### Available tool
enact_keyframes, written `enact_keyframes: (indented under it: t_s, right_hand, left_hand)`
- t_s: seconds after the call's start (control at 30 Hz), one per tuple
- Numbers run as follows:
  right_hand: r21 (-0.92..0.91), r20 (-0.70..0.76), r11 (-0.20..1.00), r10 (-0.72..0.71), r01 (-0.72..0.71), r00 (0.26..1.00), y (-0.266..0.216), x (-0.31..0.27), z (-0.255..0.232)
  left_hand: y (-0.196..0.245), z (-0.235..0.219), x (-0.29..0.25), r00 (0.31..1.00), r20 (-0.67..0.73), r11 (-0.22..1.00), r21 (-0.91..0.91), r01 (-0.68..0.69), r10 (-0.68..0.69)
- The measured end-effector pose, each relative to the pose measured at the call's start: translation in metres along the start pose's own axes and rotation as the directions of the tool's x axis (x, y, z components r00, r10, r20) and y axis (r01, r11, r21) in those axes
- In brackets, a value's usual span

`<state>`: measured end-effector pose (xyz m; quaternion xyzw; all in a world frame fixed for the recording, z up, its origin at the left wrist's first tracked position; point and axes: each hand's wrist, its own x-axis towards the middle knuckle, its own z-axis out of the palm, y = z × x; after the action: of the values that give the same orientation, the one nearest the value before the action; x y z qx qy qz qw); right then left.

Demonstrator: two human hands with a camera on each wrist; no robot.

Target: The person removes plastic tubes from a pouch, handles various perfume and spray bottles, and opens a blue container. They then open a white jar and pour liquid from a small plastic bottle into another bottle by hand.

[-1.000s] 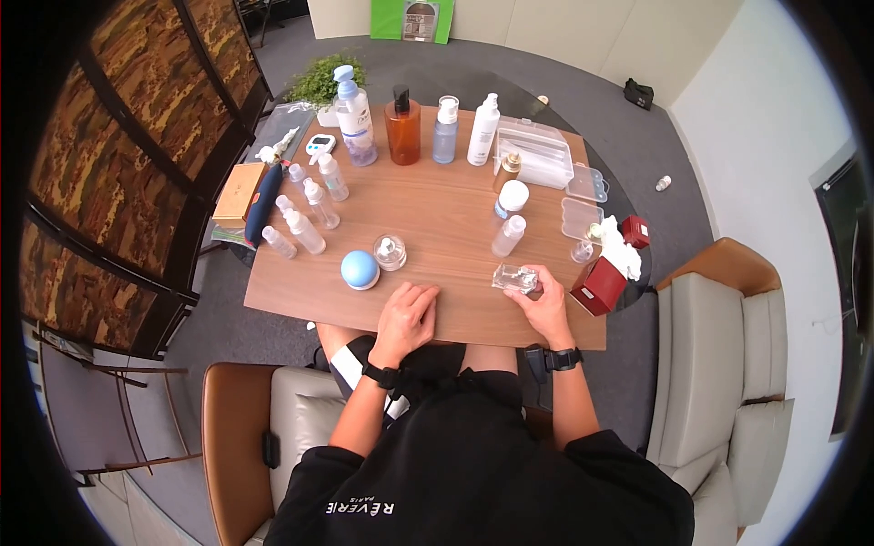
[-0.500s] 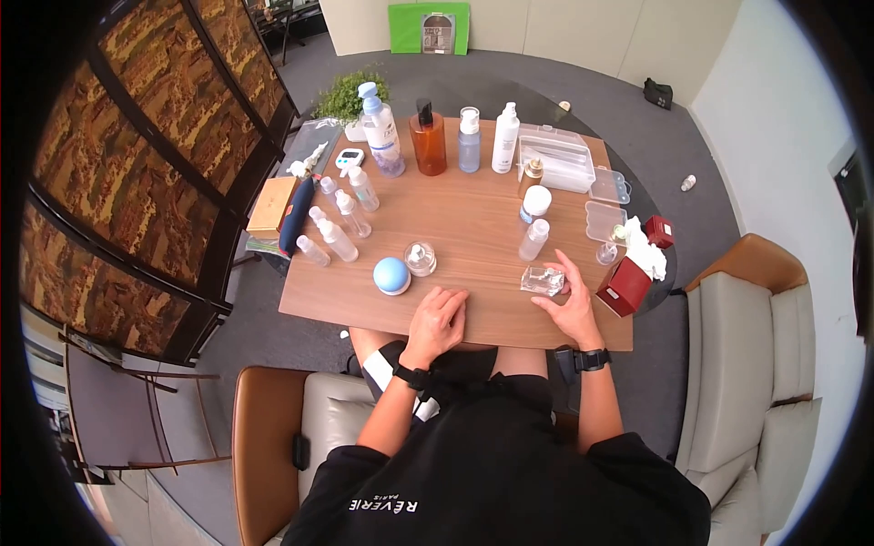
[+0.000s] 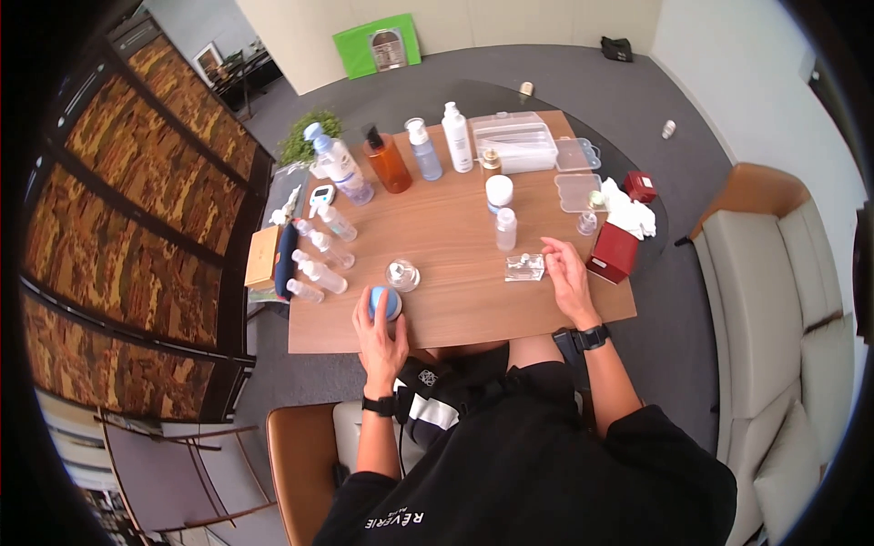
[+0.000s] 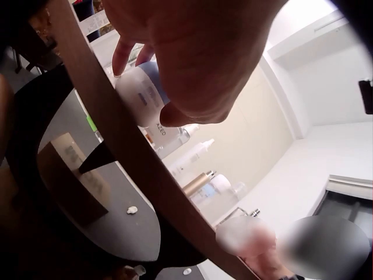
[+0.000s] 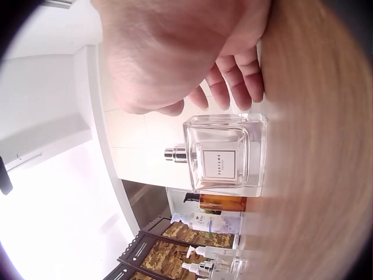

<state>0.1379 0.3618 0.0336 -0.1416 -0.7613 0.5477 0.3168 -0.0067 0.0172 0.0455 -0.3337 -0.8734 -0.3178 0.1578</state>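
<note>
We curl left grip [image 3: 380,340] round blue-topped jar [image 3: 387,303], round bottle [image 3: 402,275] just beyond; right grip [image 3: 569,280] open beside square bottle [image 5: 226,155] reading "PERFUME".

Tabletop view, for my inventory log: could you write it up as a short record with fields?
left hand: fingers around blue-topped jar
right hand: open, beside perfume bottle
perfume bottle: clear glass, upright
back row, from left: pump bottle, amber bottle, blue bottle, white bottle
right side: red tissue box
</note>
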Motion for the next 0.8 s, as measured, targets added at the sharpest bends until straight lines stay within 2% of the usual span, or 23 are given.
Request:
enact_keyframes:
  t_s: [0.13, 0.2, 0.27, 0.4, 0.43, 0.47, 0.53, 0.57, 0.67, 0.73, 0.8]
  right_hand:
    - [0.034, -0.014, 0.999, -0.011, 0.012, 1.000, 0.008, 0.001, 0.001]
    - [0.044, -0.022, 0.999, -0.010, 0.011, 1.000, 0.011, 0.001, 0.001]
    - [0.035, -0.006, 0.999, -0.002, 0.002, 1.000, 0.010, 0.001, 0.001]
    - [0.050, 0.030, 0.997, -0.056, 0.055, 0.998, -0.003, 0.000, -0.001]
    - [0.000, 0.040, 0.995, -0.100, 0.100, 0.994, -0.006, 0.000, 0.000]
    - [-0.050, 0.051, 0.988, -0.144, 0.146, 0.988, -0.009, 0.000, 0.000]
    - [-0.071, 0.065, 0.988, -0.132, 0.137, 0.989, -0.003, 0.001, 0.001]
    - [-0.090, 0.075, 0.988, -0.117, 0.124, 0.990, 0.001, 0.000, 0.000]
    - [-0.071, 0.070, 0.988, -0.130, 0.135, 0.989, -0.002, 0.001, 0.000]
    - [-0.077, 0.077, 0.989, -0.122, 0.128, 0.990, -0.005, 0.001, -0.001]
    - [-0.076, 0.096, 0.989, -0.121, 0.129, 0.988, -0.006, 0.003, 0.001]
  left_hand:
    - [0.030, 0.008, -0.023, 0.998, 0.004, 0.998, -0.007, 0.065, -0.065]
    - [0.035, 0.023, -0.033, 0.999, -0.028, 0.998, -0.038, -0.041, 0.040]
    - [0.057, 0.034, -0.033, 0.998, 0.011, 0.993, -0.099, -0.065, 0.066]
    - [0.098, 0.054, -0.015, 0.958, 0.169, 0.950, -0.251, -0.186, 0.232]
    - [0.105, 0.061, -0.010, 0.939, 0.181, 0.936, -0.253, -0.244, 0.293]
    - [0.111, 0.067, -0.005, 0.940, 0.179, 0.936, -0.255, -0.243, 0.292]
    - [0.119, 0.080, 0.000, 0.930, 0.137, 0.867, -0.429, -0.255, 0.341]
    - [0.121, 0.086, -0.001, 0.946, 0.083, 0.857, -0.454, -0.245, 0.315]
    - [0.121, 0.085, -0.003, 0.967, 0.095, 0.861, -0.481, -0.165, 0.238]
    - [0.117, 0.083, -0.001, 0.966, 0.086, 0.858, -0.483, -0.174, 0.245]
    - [0.113, 0.081, 0.000, 0.940, 0.139, 0.824, -0.532, -0.194, 0.311]
